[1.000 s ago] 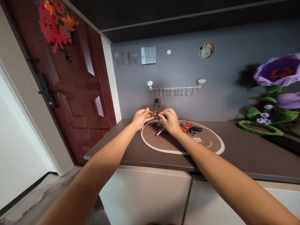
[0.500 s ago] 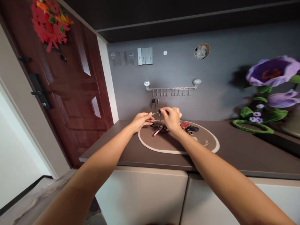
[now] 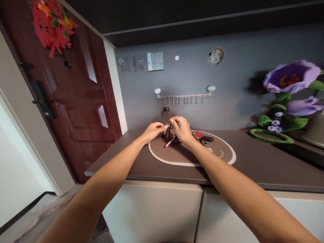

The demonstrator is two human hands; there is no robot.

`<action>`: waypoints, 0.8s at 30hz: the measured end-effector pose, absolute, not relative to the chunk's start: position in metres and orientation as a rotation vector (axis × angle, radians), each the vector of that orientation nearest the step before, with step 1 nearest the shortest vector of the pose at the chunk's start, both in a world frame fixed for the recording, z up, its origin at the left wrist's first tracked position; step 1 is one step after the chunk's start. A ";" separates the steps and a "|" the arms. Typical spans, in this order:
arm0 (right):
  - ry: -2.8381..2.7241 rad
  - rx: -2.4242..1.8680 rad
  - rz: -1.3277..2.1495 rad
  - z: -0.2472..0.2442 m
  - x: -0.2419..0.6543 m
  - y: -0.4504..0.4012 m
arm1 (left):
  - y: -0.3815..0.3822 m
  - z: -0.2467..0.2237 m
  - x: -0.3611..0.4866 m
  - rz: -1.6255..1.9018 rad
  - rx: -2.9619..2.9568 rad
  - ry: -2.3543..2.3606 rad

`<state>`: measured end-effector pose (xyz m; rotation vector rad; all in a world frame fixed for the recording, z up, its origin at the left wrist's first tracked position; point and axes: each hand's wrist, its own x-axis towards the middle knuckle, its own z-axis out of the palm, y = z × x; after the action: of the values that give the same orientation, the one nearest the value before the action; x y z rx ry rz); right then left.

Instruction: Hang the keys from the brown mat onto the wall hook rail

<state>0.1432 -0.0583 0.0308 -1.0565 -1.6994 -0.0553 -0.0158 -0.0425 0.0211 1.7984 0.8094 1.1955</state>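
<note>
My left hand (image 3: 153, 131) pinches a key ring, with thumb and fingertips together, above the oval brown mat (image 3: 174, 158). Closed at the same spot, my right hand (image 3: 182, 129) has its fingertips on that ring. A bunch of keys (image 3: 168, 131) dangles between the two hands, some of it hidden by fingers. On the mat below lies a pink strip-like piece (image 3: 169, 143). To the right of my right hand lie a red tag (image 3: 199, 135) and a black key-like item (image 3: 208, 138).
A clear hook rail (image 3: 184, 96) is fixed to the grey wall, with a black key (image 3: 165, 109) and a metal key (image 3: 169, 109) hanging from its left hooks. Purple artificial flowers (image 3: 291, 79) stand at right. A dark shelf (image 3: 202, 20) overhangs the counter; a red-brown door (image 3: 78, 101) is at left.
The bunch of keys now hangs downward between my hands. My right hand has shifted slightly left and turned, and its fingertips are now nearer the left ones.
</note>
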 end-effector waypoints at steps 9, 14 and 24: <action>-1.740 -0.918 0.116 0.028 0.139 -0.057 | -0.044 0.024 -0.014 1.305 1.816 0.668; -1.616 -0.875 0.352 0.024 0.138 -0.054 | -0.045 0.025 -0.014 1.347 1.798 0.674; -1.469 -0.787 0.754 0.022 0.135 -0.055 | -0.037 0.023 -0.014 1.498 1.689 0.713</action>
<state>0.1346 -0.0548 0.0221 -0.7869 -1.4695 0.7545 -0.0136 -0.0367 0.0229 1.6895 0.7127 1.4985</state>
